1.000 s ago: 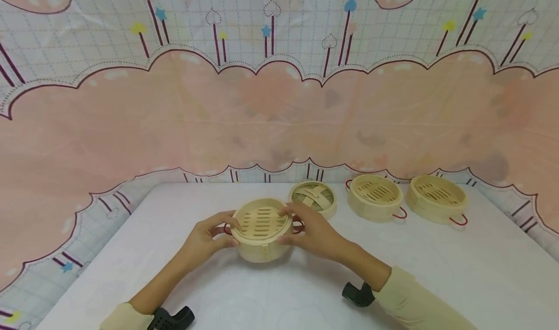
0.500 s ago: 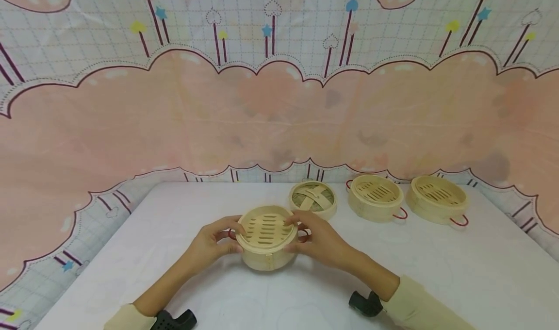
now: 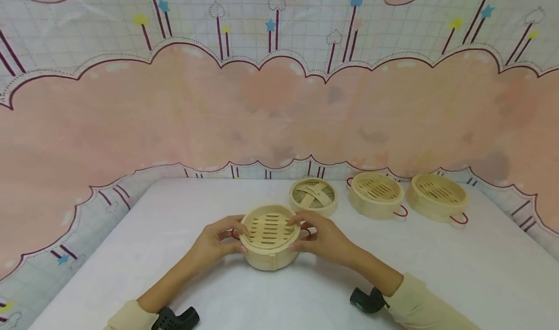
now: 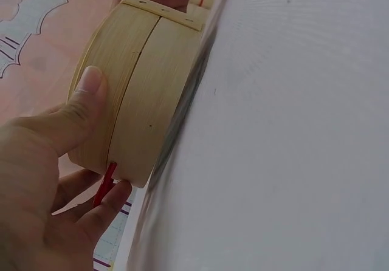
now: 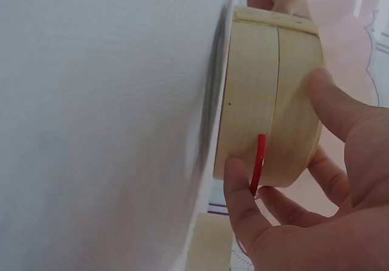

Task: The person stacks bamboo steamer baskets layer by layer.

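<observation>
Between my two hands is a round bamboo steamer basket with a slatted base showing on top and a red loop handle on each side. My left hand grips its left side, thumb on the outer wall and fingers around the rim and by the red handle. From the right, my right hand holds the opposite side the same way, one fingertip next to the other red handle. In both wrist views the basket's lower edge is close over the white table, with a dark shadow along it.
Just behind the held basket stands a steamer lid with crossed woven strips. Two more bamboo baskets with red handles, a middle one and a far right one, stand along the back of the white table. A patterned cloth hangs behind.
Both hands have brought the basket slightly toward me and to the right, mostly during the first half second. The lid and the other two baskets stay in place; the head view tilts a little.
</observation>
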`<state>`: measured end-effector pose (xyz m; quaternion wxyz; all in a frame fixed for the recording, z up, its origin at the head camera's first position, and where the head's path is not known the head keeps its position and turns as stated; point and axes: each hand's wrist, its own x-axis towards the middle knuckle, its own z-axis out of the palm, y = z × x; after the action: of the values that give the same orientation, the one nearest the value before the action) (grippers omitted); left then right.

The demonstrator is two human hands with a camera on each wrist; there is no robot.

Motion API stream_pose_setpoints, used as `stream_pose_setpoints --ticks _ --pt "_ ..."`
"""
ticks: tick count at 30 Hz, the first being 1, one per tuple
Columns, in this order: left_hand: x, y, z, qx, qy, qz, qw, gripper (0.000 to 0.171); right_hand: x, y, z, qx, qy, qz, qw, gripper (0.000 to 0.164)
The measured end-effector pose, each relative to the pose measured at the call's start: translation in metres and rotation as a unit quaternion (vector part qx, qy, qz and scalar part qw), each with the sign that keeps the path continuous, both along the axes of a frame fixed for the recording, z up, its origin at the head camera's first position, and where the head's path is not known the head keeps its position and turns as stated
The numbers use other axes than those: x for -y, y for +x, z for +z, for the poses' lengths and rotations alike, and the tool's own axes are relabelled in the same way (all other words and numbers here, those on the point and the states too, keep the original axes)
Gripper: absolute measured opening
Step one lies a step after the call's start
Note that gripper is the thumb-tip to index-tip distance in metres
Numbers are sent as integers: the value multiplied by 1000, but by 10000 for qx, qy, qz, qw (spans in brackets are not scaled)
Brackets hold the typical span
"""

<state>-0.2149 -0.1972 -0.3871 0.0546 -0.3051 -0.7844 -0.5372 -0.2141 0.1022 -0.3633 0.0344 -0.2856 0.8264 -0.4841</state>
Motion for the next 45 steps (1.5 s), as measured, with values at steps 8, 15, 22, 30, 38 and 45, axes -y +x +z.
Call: stream_pose_setpoints --ticks 8,15,22,30,38,45 --pt "-3 -1 -2 20 -51 2 10000 33 -4 0 -5 -2 -88 -32 10000 43" --pt "-3 -1 -6 26 -45 10 10000 33 -4 0 -9 35 -95 53 9999 41" --pt "-2 -1 -9 -127 -52 40 9999 34 -5 -2 -10 19 7 47 10000 40" --pt "-3 2 -9 -56 -149 157 9997 35 -6 -4 -14 169 -60 58 9998 41" --pt "1 1 -9 98 -71 128 9998 34 -5 -3 -14 366 -291 186 9987 44" --pt "3 -4 -12 291 237 -146 9992 32 -10 -4 -14 141 -430 158 9988 36"
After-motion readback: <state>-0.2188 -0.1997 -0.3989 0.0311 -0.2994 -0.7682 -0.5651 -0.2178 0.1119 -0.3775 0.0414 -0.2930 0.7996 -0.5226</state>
